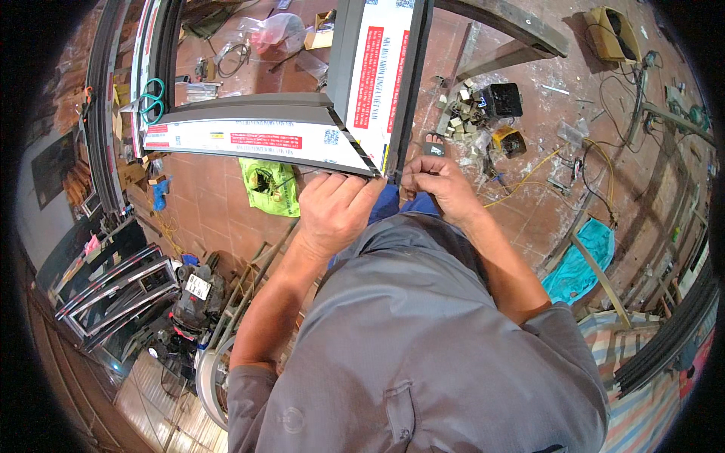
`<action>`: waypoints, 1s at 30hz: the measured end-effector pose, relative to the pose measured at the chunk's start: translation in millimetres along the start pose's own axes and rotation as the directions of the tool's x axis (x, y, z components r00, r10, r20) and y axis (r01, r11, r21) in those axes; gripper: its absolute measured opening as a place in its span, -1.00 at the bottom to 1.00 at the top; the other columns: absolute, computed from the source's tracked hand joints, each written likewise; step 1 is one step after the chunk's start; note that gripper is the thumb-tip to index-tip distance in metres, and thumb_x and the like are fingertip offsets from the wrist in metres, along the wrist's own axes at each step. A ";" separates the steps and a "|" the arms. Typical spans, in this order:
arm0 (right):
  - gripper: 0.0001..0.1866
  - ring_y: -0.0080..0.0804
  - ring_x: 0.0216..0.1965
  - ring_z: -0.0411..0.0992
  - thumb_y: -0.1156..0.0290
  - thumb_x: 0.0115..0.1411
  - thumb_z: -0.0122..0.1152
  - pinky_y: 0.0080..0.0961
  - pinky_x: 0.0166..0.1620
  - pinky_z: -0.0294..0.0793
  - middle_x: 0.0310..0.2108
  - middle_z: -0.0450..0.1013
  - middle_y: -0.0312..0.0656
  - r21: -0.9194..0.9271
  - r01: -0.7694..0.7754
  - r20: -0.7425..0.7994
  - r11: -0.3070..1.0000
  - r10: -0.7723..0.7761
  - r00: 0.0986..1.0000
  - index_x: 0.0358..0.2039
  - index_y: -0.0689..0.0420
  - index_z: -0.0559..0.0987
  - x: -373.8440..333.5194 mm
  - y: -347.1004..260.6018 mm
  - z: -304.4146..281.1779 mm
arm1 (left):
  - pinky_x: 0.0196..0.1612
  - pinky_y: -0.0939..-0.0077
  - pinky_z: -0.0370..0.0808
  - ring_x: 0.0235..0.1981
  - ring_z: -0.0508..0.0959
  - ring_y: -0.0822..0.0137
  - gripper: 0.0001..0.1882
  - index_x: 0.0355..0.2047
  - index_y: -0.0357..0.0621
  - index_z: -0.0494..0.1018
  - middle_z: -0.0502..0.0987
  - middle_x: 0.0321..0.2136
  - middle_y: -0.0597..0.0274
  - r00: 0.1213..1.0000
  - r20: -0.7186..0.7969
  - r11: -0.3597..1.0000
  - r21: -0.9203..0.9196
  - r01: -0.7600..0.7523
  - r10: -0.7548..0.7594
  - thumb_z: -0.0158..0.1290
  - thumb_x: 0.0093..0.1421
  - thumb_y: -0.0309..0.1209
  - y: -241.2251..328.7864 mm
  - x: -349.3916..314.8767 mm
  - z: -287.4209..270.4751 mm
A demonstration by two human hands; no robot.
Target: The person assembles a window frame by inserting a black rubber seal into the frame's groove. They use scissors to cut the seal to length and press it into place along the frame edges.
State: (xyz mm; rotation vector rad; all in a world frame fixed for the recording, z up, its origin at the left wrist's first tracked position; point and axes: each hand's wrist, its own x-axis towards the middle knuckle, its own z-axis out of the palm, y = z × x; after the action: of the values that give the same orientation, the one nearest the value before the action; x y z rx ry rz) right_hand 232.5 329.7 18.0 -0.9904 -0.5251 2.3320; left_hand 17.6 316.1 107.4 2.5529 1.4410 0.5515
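Now, the two grey frame profiles (302, 128) already meet at a mitred corner just above both hands; protective film remains on them; left hand (332, 208) presses flat under the joint, fingers together; right hand (442, 189) pinches closed at the corner edge; fixing looks unfinished.

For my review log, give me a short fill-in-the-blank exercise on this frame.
1. Both hands work at the mitred ____ of the grey frame.
2. The left hand lies to the ____ of the right hand.
3. The scissors on the frame have ____ handles.

Missing words: corner; left; green
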 end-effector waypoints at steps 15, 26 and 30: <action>-0.89 -0.51 -0.39 0.46 0.49 0.16 0.24 -0.49 -0.25 0.47 -0.41 0.54 -0.24 -0.122 0.048 -0.040 0.991 -0.053 0.998 -0.35 0.27 0.61 3.8 -1.1 -1.2 | -0.55 0.44 0.32 -0.63 0.42 0.43 -0.75 -0.29 0.03 0.67 0.38 -0.64 0.45 0.994 0.011 0.994 -0.014 -0.108 0.108 0.31 -0.05 -0.47 -13.5 9.7 4.7; -0.82 -0.56 -0.35 0.46 0.42 0.22 0.29 -0.56 -0.20 0.47 -0.39 0.57 -0.28 -0.269 0.080 -0.060 0.960 -0.100 0.993 -0.30 0.30 0.65 -6.1 -10.1 3.9 | -0.55 0.38 0.37 -0.63 0.49 0.29 -0.75 -0.39 0.00 0.68 0.46 -0.65 0.35 0.995 -0.070 0.986 -0.156 0.066 -0.078 0.40 -0.12 -0.56 -4.1 6.4 13.2; -0.83 -0.57 -0.33 0.47 0.41 0.23 0.31 -0.54 -0.18 0.48 -0.38 0.57 -0.30 -0.233 0.052 -0.060 0.971 -0.068 0.996 -0.28 0.27 0.66 -5.0 -8.7 0.7 | -0.55 0.38 0.39 -0.63 0.50 0.27 -0.75 -0.38 0.01 0.68 0.48 -0.63 0.35 0.993 -0.095 0.985 -0.167 0.050 -0.066 0.36 -0.11 -0.58 -7.5 5.7 16.8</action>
State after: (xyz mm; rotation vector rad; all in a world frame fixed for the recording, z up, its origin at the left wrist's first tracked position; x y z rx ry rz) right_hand 237.8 333.3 25.8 -1.1378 -0.8023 2.2105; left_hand 20.9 325.5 91.0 2.3788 1.4312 0.7650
